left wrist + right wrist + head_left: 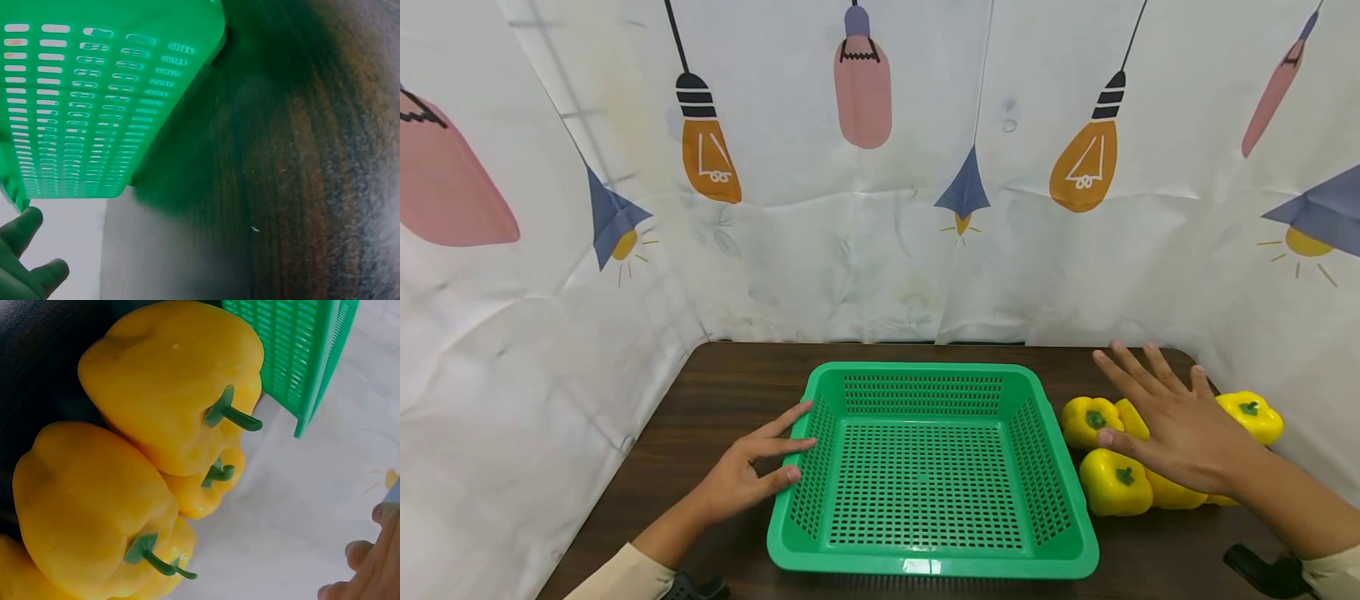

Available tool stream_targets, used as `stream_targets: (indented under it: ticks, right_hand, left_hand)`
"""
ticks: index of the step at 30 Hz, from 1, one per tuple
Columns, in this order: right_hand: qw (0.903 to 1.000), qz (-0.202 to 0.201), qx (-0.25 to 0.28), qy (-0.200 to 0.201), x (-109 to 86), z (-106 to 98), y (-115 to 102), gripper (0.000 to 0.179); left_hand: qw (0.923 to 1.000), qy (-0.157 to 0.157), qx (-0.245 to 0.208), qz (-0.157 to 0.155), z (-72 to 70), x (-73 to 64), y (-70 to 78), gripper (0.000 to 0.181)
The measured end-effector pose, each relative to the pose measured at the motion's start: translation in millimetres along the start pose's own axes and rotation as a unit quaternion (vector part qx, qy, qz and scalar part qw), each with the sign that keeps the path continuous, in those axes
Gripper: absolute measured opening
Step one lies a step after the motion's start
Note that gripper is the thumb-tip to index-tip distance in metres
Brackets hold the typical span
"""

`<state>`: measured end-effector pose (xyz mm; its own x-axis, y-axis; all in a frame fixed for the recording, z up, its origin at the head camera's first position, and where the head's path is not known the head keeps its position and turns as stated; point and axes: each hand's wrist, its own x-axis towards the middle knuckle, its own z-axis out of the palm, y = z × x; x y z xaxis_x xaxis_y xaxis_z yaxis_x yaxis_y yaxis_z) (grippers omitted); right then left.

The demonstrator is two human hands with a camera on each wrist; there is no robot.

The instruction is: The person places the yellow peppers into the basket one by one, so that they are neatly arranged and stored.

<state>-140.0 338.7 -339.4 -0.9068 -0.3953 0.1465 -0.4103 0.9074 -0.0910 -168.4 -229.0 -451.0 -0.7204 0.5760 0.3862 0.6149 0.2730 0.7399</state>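
Observation:
A green plastic basket [925, 565] with slotted walls stands on the dark wooden table, nothing inside it. My left hand [748, 471] rests at the basket's left rim, fingers spread and fingertips on the edge. To the right of the basket lies a group of yellow bell peppers [1114, 483] with green stems. Over them hovers my right hand [1187, 433], palm down with fingers spread, hiding part of the group. In the right wrist view several bell peppers [169, 387] sit close together below that hand, beside the basket wall [284, 350].
The dark brown table [737, 383] ends at a white printed cloth [790, 275] behind and at the sides. One yellow pepper [1251, 417] lies near the table's right edge. Dark wrist straps [1266, 573] sit on both forearms.

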Motion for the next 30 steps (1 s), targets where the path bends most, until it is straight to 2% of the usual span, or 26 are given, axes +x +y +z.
stream_targets:
  ticks: [6,11,19,23,27,30]
  right_hand:
    - [1.0000,0.003,-0.004,0.001,-1.7,0.4,1.7,0.091]
    - [0.9999,0.003,-0.009,0.012,-4.1,0.5,4.5,0.092]
    - [0.9994,0.020,0.001,0.028,-12.6,-0.7,21.8,0.090]
    - [0.9989,0.034,0.011,0.032,-18.0,-1.7,32.9,0.090]
    - [0.9982,0.047,0.017,0.034,-24.8,-1.3,44.6,0.088]
    - [0.9967,0.059,0.040,0.039,-30.5,-0.4,54.0,0.086]
  left_hand:
    - [0.9995,0.021,-0.014,0.020,1.2,-2.9,-4.4,0.056]
    - [0.9988,0.040,-0.028,0.013,1.6,-4.6,-6.2,0.055]
    - [0.9979,0.041,-0.049,0.008,2.4,-6.9,-11.2,0.053]
    - [0.9934,0.033,-0.109,0.008,4.1,-6.8,-11.4,0.052]
    - [0.9813,0.020,-0.191,0.015,7.9,-5.5,-11.8,0.049]
    - [0.9748,0.016,-0.221,0.026,10.9,-5.0,-11.9,0.047]
